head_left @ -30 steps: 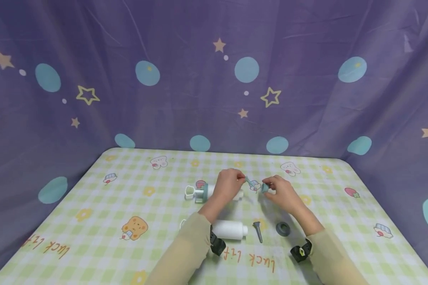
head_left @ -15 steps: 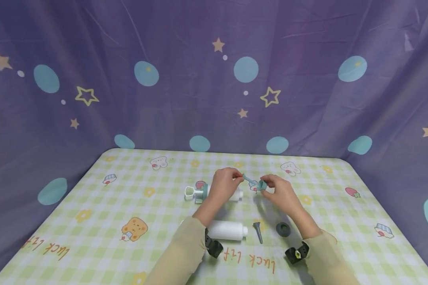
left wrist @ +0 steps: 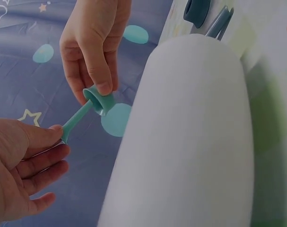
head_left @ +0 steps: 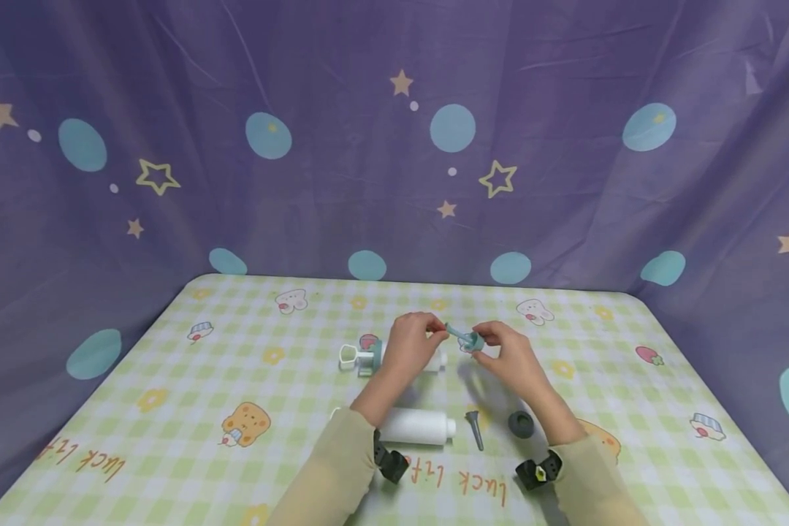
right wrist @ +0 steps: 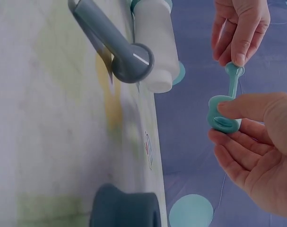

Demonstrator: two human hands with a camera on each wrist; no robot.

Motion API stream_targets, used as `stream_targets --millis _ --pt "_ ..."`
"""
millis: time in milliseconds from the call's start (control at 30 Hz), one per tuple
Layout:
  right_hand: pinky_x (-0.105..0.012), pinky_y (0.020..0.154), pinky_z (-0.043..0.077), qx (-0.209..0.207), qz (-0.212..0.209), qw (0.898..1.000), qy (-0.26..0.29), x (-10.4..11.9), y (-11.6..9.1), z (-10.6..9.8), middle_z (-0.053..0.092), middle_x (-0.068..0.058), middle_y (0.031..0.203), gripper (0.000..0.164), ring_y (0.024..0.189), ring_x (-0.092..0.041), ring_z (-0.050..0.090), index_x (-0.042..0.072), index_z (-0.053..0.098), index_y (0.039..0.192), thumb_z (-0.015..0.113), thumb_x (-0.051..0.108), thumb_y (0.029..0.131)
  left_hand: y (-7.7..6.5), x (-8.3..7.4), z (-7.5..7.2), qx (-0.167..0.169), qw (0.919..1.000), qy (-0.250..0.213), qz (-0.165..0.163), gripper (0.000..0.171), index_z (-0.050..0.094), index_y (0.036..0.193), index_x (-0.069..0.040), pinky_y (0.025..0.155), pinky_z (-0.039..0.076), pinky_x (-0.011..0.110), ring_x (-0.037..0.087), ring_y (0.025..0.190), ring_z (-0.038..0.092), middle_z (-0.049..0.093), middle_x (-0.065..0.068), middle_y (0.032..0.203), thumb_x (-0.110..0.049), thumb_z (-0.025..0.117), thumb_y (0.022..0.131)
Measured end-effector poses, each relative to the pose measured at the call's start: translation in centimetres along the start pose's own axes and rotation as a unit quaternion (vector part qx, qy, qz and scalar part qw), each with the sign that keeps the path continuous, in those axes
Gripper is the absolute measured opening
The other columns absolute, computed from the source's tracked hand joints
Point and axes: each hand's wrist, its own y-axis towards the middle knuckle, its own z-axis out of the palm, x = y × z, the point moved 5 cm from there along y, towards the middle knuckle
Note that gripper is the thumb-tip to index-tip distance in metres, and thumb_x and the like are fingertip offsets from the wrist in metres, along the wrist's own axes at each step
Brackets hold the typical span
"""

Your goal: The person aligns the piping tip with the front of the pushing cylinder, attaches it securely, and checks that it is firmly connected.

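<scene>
My left hand [head_left: 413, 343] pinches the flared end of a slim teal stem [left wrist: 77, 118] between thumb and fingers. My right hand [head_left: 509, 354] holds a small teal cup-shaped cap [left wrist: 104, 100] by its sides. In the left wrist view the stem's far end reaches into the cap's open mouth. The right wrist view shows the cap's rounded outer face [right wrist: 222, 116], with my thumb over it. Both hands are raised over the table, behind the loose parts. Partly behind my left hand lies a white cylinder with a teal collar [head_left: 378, 356] and a white loop handle.
A second white cylinder [head_left: 417, 426] lies nearer, partly covered by my left sleeve. To its right are a dark grey stem [head_left: 475, 429] and a dark grey cap [head_left: 521, 424]. The checked tablecloth [head_left: 315, 438] ends at a purple curtain [head_left: 342, 204].
My right hand has moved left with the cap, turning its mouth toward the stem. The stem's end and the cap have come together. My left hand has shifted slightly left.
</scene>
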Motion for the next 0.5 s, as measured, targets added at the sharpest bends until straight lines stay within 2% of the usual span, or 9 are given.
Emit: stream_targets --millis 200,500 --pt "-0.046 0.082 0.049 0.0 -0.002 1.0 0.015 0.33 -0.05 0.22 0.064 -0.009 0.103 0.037 0.092 -0.026 0.062 0.004 0.059 0.111 0.071 0.009 0.077 -0.27 0.04 0.05 0.001 1.0 0.007 0.004 0.01 0.07 0.081 -0.012 0.072 0.047 0.027 0.016 0.077 0.061 0.068 -0.002 0.08 -0.022 0.069 0.081" --pt "-0.047 0.085 0.047 0.005 -0.003 1.0 0.018 0.55 -0.01 0.37 0.063 -0.008 0.107 0.038 0.096 -0.025 0.062 0.005 0.057 0.114 0.07 0.013 0.079 -0.34 -0.09 0.35 0.003 0.9999 0.0 0.012 0.01 0.069 0.08 -0.013 0.066 0.047 0.024 0.018 0.077 0.062 0.068 0.0 0.08 -0.023 0.069 0.081"
